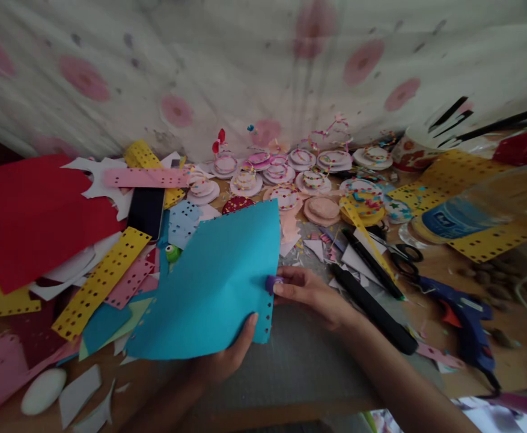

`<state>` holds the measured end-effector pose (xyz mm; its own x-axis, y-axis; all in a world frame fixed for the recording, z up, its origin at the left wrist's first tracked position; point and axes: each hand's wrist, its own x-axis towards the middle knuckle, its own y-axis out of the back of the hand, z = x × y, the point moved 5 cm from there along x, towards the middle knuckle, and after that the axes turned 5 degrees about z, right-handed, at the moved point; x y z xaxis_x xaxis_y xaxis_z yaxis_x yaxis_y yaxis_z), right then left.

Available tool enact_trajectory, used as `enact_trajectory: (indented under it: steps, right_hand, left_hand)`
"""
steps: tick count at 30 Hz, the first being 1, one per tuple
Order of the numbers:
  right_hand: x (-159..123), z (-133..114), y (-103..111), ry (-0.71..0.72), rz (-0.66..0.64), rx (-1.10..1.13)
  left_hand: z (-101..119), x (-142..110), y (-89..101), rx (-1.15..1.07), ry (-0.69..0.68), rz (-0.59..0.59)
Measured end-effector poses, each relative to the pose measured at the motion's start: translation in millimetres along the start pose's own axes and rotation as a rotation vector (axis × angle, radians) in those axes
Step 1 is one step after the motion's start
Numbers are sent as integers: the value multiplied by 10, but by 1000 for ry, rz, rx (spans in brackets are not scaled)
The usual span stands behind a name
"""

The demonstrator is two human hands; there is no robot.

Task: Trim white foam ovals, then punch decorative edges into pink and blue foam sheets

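Observation:
A large blue sheet of craft paper is held up at a tilt over the grey work mat. Small punched holes run along its right edge and top edge. My left hand grips the lower edge, thumb in front and the fingers hidden behind the sheet. At the right edge, my right hand is closed around a small purple craft punch, which sits on the paper's border above the row of holes.
Paper hat-like pieces decorated with beads stand along the back. To the right lie a black marker, scissors, a blue glue gun and a plastic bottle. Red paper, a phone and yellow punched strips are left.

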<state>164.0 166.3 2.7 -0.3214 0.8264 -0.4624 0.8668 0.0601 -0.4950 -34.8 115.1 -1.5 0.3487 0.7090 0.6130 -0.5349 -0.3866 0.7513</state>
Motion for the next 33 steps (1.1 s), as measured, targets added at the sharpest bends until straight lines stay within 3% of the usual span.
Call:
enact_trajectory:
  steps: [3, 7, 12, 14, 18, 23, 25, 29, 33]
  right_hand:
    - [-1, 0, -11, 6, -2, 6]
    - [0, -13, -16, 45, 10, 8]
    - [-8, -42, -26, 121, -16, -11]
    - [-15, -52, -34, 151, -33, -21]
    - [-24, -65, -39, 171, -47, -26]
    - [-8, -43, -10, 66, -34, -14]
    - [-1, -55, 8, 65, -30, 40]
    - [11, -95, 71, 112, 19, 132]
    - [15, -96, 69, 104, -2, 123]
  left_hand:
    - [50, 28, 16, 82, -101, 22]
    - [62, 35, 26, 131, -130, 6]
    - [190, 10, 54, 264, -400, 18]
    - [208, 10, 53, 299, -429, 18]
    - [144, -14, 26, 249, -324, -21]
    - [107, -65, -23, 229, -311, 5]
    - [100, -37, -44, 153, -222, 21]
    - [37, 2, -78, 2, 81, 47]
    - [67, -56, -102, -23, -23, 13]
